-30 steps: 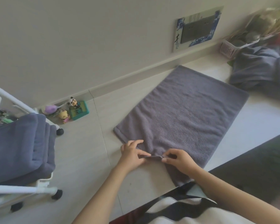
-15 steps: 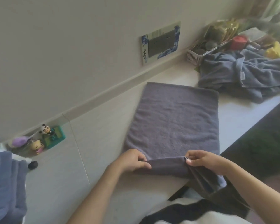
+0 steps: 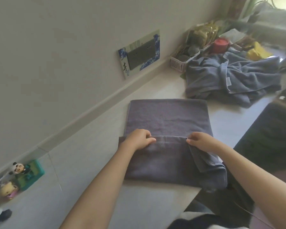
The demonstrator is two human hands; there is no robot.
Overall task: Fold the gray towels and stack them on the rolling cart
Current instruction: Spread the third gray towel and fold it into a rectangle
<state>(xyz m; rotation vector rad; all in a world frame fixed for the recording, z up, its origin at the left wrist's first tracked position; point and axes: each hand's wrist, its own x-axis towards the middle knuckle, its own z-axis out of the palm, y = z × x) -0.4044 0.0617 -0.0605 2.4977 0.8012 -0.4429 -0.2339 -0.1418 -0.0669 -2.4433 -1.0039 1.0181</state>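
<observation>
At two o'clock from your gray towel (image 3: 168, 118) lies a heap of unfolded towels (image 3: 229, 80), a white basket (image 3: 180, 62) just beyond it; toy figures (image 3: 16, 177) sit at eight o'clock by the wall. The towel lies flat on the floor before you. Your left hand (image 3: 139, 141) and right hand (image 3: 200, 141) each pinch its near edge, carried farther over the towel than half a second ago.
</observation>
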